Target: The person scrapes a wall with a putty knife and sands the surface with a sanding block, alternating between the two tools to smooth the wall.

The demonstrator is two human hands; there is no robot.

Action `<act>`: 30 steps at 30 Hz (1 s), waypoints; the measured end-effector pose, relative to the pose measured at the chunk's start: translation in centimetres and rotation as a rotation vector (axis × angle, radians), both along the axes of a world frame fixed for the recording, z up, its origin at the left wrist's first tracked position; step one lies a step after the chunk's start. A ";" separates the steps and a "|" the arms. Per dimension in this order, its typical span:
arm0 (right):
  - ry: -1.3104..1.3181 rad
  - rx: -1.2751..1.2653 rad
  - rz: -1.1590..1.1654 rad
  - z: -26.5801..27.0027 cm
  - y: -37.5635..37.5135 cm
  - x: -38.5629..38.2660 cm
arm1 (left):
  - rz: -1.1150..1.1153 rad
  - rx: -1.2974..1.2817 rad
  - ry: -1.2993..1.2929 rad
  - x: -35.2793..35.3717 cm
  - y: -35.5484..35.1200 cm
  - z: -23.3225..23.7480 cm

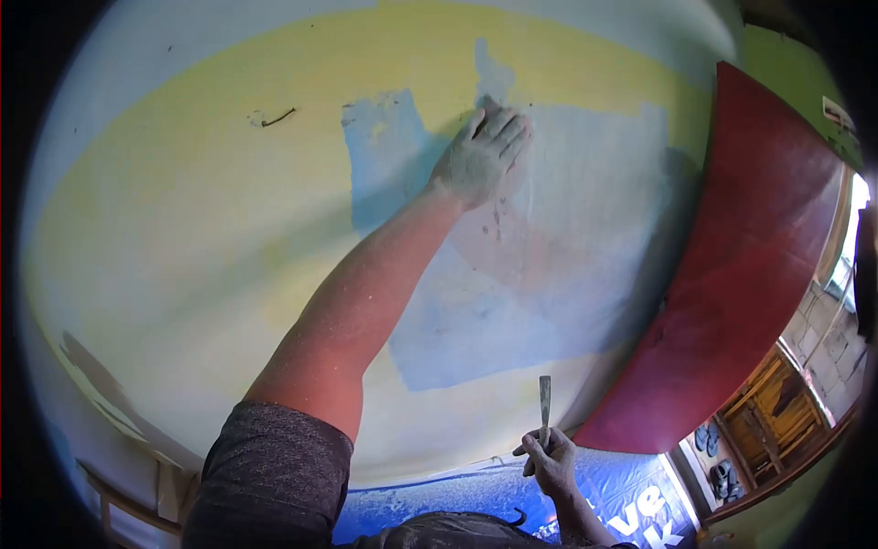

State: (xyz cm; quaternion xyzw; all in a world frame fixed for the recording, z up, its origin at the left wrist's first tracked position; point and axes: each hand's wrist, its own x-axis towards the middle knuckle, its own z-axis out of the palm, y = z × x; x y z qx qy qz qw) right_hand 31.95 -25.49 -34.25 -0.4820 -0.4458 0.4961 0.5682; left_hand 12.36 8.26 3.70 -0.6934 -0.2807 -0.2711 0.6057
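My left hand [477, 163], coated in pale dust, presses against the wall [229, 210] with its fingers together. A small dark grey patch shows just past the fingertips; what lies under the palm is hidden. Around this hand the wall has light blue patches over yellow and whitish paint. Low on the right, my right hand [552, 463] is closed around a narrow flat scraper [545, 400], its dusty blade pointing up. The scraper is apart from my left hand.
A bent nail or hook [279, 117] sticks out of the wall at upper left. A large dark red panel [732, 247] leans at the right. Below lies a dusty blue printed sheet [412, 508]. Sandals [725, 479] lie near a wooden door [777, 403].
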 end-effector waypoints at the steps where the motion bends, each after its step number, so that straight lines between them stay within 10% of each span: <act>1: 0.020 -0.013 -0.016 0.1 0.0 0.4 | 0.005 -0.003 -0.045 0.6 0.1 2.1; 6: 0.024 -0.014 -0.154 -1.0 -1.1 3.0 | -0.028 0.106 -0.288 2.2 -0.4 10.5; 17: 0.089 -0.062 -0.149 -1.0 -1.8 2.3 | 0.030 -0.051 -0.046 -0.5 -1.3 -6.6; 30: -0.816 0.728 -0.421 16.0 8.2 -2.1 | 0.084 0.011 -0.238 -21.4 -7.9 3.2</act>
